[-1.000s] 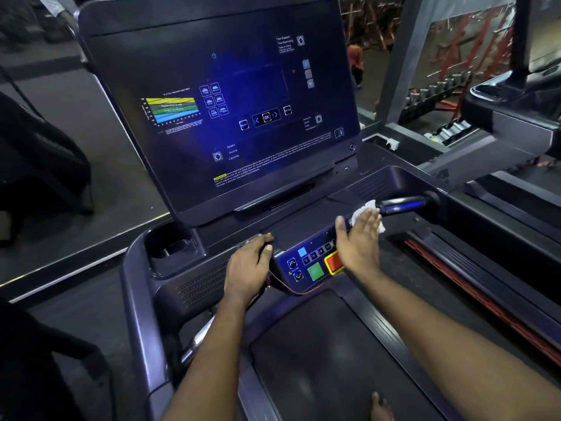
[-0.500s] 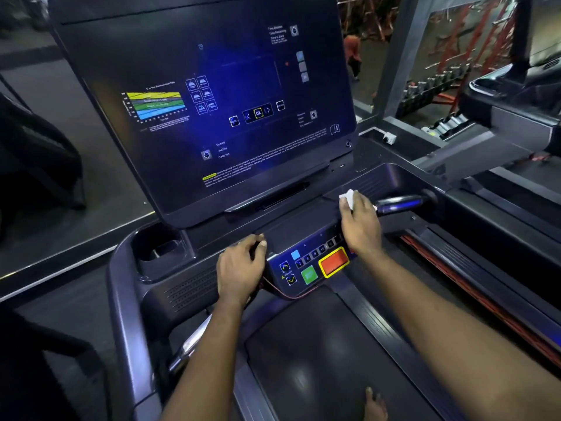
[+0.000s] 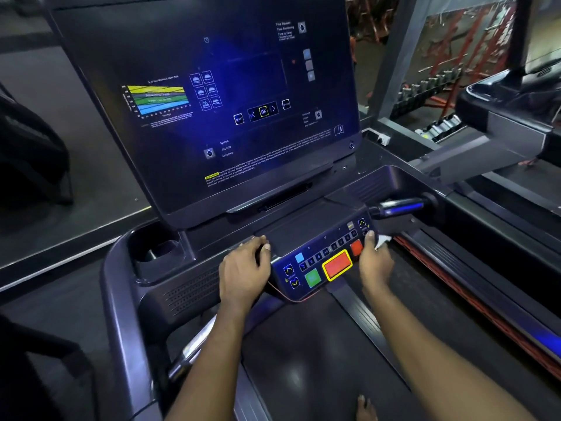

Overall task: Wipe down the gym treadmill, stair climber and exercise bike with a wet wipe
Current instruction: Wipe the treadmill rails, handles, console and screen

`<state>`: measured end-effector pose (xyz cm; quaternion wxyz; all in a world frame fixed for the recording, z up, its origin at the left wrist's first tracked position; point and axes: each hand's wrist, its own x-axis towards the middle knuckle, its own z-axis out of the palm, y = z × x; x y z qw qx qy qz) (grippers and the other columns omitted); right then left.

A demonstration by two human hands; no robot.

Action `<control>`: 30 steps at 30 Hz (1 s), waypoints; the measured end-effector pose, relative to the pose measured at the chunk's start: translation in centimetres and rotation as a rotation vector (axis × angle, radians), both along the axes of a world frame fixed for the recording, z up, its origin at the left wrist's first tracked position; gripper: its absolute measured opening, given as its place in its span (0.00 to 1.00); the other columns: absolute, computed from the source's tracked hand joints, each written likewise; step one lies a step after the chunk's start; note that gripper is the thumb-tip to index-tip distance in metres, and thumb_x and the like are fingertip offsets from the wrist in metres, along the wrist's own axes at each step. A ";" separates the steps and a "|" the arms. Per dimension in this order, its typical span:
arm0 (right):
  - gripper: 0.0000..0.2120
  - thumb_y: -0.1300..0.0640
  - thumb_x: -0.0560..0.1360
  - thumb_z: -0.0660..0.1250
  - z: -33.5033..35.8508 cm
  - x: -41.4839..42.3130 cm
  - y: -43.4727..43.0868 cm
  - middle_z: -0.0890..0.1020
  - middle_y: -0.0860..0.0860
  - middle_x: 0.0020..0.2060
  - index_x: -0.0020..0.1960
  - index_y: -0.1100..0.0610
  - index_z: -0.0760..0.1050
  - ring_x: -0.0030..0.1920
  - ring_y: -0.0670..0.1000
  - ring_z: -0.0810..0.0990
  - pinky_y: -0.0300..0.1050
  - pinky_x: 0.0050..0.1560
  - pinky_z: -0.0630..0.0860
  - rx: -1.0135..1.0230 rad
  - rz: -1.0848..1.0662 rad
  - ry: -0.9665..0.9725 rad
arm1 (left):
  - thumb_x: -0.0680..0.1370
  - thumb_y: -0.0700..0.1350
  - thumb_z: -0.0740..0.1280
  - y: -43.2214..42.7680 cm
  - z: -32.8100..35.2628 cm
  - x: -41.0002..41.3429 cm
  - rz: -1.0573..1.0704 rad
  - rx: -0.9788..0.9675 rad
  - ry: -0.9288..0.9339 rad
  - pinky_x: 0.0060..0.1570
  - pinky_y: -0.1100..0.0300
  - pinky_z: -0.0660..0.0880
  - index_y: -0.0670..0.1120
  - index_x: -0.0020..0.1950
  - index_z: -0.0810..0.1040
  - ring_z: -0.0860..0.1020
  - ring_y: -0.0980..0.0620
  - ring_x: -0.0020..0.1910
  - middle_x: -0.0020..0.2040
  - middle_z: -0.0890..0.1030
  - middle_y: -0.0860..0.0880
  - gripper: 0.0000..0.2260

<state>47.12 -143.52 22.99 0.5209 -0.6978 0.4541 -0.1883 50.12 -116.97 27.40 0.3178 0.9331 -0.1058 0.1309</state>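
The right hand (image 3: 375, 264) grips a white wet wipe (image 3: 383, 240) against the right end of the keypad (image 3: 318, 256) on the treadmill (image 3: 121, 299). Its thumb lies on the panel's edge, and the wipe pokes out past the fingers (most of it is hidden under them). The left hand (image 3: 244, 268) rests on the console just left of the keypad, fingers loosely bent, holding nothing. A yellow-framed red button (image 3: 337, 265) sits between the two hands. The lit display (image 3: 230, 117) rises above; the dark belt (image 3: 318, 360) runs below.
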 end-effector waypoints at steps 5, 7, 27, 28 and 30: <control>0.36 0.29 0.77 0.58 2.4 1.8 -1.3 0.81 0.52 0.63 0.70 0.55 0.76 0.62 0.54 0.80 0.54 0.65 0.76 0.359 0.021 -0.211 | 0.82 0.52 0.61 0.0 0.0 -0.2 0.007 0.006 0.032 0.50 0.55 0.74 0.53 0.62 0.82 0.83 0.49 0.53 0.56 0.86 0.53 0.13; 0.33 0.28 0.76 0.59 2.9 2.1 -1.0 0.85 0.49 0.57 0.66 0.53 0.79 0.56 0.52 0.84 0.48 0.54 0.81 0.437 0.024 -0.300 | 0.83 0.53 0.61 -0.1 0.0 -0.3 0.017 0.010 0.045 0.53 0.55 0.75 0.52 0.64 0.82 0.82 0.50 0.57 0.59 0.85 0.53 0.14; 0.34 0.31 0.80 0.51 0.1 -4.2 4.3 0.79 0.55 0.68 0.77 0.51 0.68 0.67 0.56 0.79 0.58 0.67 0.75 1.014 0.224 -0.662 | 0.76 0.72 0.50 2.6 -1.1 -5.3 -0.107 0.096 0.246 0.67 0.51 0.68 0.69 0.80 0.46 0.57 0.68 0.73 0.78 0.48 0.73 0.32; 0.35 0.31 0.80 0.51 0.1 -4.2 3.9 0.78 0.56 0.69 0.77 0.53 0.67 0.69 0.57 0.77 0.60 0.70 0.72 1.014 0.200 -0.702 | 0.76 0.72 0.51 2.5 -0.9 -5.4 -0.093 0.116 0.233 0.65 0.49 0.69 0.70 0.79 0.46 0.58 0.68 0.72 0.77 0.47 0.75 0.32; 0.34 0.33 0.82 0.49 1.0 -2.8 2.7 0.77 0.55 0.70 0.77 0.55 0.66 0.71 0.54 0.75 0.60 0.76 0.63 0.989 0.105 -0.782 | 0.75 0.72 0.51 2.3 -0.8 -5.5 -0.086 0.130 0.211 0.63 0.48 0.71 0.71 0.78 0.45 0.61 0.65 0.74 0.77 0.47 0.76 0.32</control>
